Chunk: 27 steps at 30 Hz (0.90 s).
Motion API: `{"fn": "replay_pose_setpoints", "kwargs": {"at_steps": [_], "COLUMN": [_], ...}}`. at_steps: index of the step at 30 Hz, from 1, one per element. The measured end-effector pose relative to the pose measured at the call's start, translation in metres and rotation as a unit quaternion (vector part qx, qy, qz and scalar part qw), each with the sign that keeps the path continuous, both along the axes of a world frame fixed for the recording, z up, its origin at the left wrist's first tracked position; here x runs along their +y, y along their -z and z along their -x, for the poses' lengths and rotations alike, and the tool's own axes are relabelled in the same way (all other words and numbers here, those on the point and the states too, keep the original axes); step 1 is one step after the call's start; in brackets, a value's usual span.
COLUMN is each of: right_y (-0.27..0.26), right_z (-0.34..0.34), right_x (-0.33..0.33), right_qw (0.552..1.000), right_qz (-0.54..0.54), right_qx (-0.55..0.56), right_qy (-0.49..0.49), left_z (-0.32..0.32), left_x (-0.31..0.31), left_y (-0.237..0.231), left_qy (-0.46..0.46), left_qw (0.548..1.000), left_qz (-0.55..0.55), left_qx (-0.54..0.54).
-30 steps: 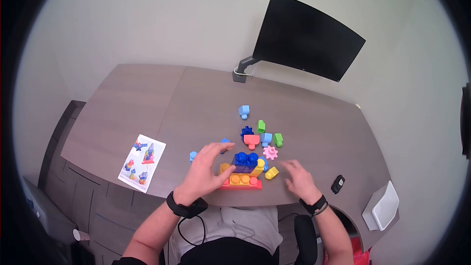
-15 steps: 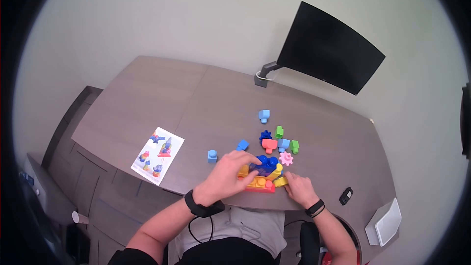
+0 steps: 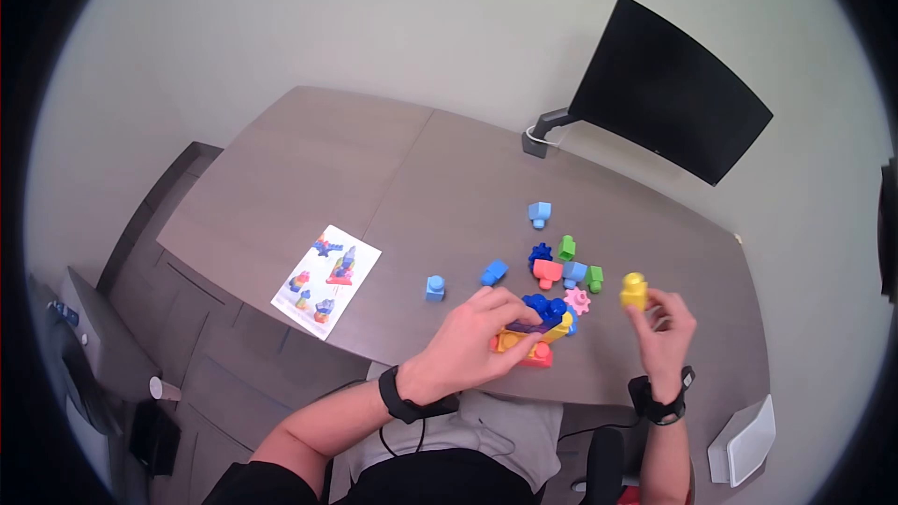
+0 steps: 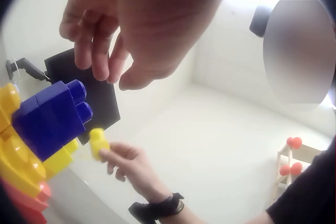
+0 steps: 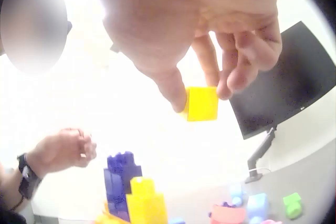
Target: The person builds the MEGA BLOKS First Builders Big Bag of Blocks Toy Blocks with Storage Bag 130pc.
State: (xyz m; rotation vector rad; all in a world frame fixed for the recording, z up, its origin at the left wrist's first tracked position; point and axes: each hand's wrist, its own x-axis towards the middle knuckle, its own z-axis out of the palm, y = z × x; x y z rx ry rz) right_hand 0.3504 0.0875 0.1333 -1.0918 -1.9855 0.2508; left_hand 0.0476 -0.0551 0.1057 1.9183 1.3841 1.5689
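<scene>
My right hand [image 3: 666, 332] is raised off the desk to the right, pinching a small yellow toy block [image 3: 634, 291] between thumb and fingers. In the right wrist view the flat face of the yellow block [image 5: 202, 103] shows. My left hand [image 3: 477, 341] hovers with bent, relaxed fingers beside a built-up block stack. In the left wrist view, a gap separates the left hand [image 4: 142, 29] from the stack's dark blue block [image 4: 50, 119]. Yellow blocks [image 4: 21, 163] sit below the blue one, over a red base [image 4: 23, 208]. Part of the stack is hidden behind the left hand in the head view.
Beyond the stack lie a pink gear [image 3: 577, 302], a dark blue gear [image 3: 540, 255], a red block [image 3: 547, 271] and several blue and green blocks. A printed picture sheet [image 3: 326, 282] lies to the left. A monitor [image 3: 669, 89] stands behind; a white container [image 3: 742, 444] is at right.
My right hand has taken hold of the loose yellow block beside the stack and lifted it up and to the right. My left hand stays by the stack. The head view has shifted.
</scene>
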Motion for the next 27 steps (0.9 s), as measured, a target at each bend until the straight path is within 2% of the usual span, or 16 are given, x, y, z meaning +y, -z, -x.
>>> {"fn": "replay_pose_setpoints", "kwargs": {"at_steps": [2,3,5,8,11,14,17,18,21,23,27], "right_y": [-0.011,-0.013,-0.02,-0.008,0.006,0.002,-0.002,-0.002,0.003,0.031,0.075], "right_z": [0.006,0.012,0.034,0.067,0.083,0.086,0.072,0.067,0.048,0.025,0.017], "right_x": [-0.012,-0.024,-0.054,-0.09,-0.097,-0.092,-0.065,-0.05,0.01,0.061,0.126], "right_qw": [0.994,0.991,0.989,0.981,0.983,0.988,0.995,0.994,0.996,0.991,0.954], "right_qz": [0.019,0.048,0.064,0.056,0.025,-0.008,0.023,0.042,0.051,0.068,0.158], "right_qx": [0.104,0.112,0.064,0.037,0.035,0.033,0.078,0.097,0.028,-0.069,-0.219], "right_qy": [-0.021,-0.047,-0.117,-0.181,-0.18,-0.154,-0.05,-0.016,0.074,0.088,0.133], "left_z": [-0.003,-0.004,-0.007,-0.01,0.003,0.02,0.042,0.048,0.056,0.053,0.043], "left_x": [-0.002,-0.003,-0.005,-0.009,-0.011,-0.006,0.008,0.012,0.025,0.03,0.032], "left_y": [-0.002,-0.004,-0.01,-0.014,-0.015,-0.017,-0.014,-0.01,0.008,0.019,0.026], "left_qy": [0.001,0.005,0.015,0.079,0.076,0.02,-0.049,-0.042,-0.011,0.011,0.01], "left_qw": [1.0,1.0,0.999,0.979,0.993,0.996,0.994,0.993,0.987,0.984,0.976], "left_qz": [-0.004,0.006,0.024,0.088,0.055,0.046,0.052,0.081,0.154,0.177,0.211], "left_qx": [0.003,-0.008,-0.028,-0.168,-0.069,-0.079,-0.084,-0.071,-0.042,-0.021,0.051]}}
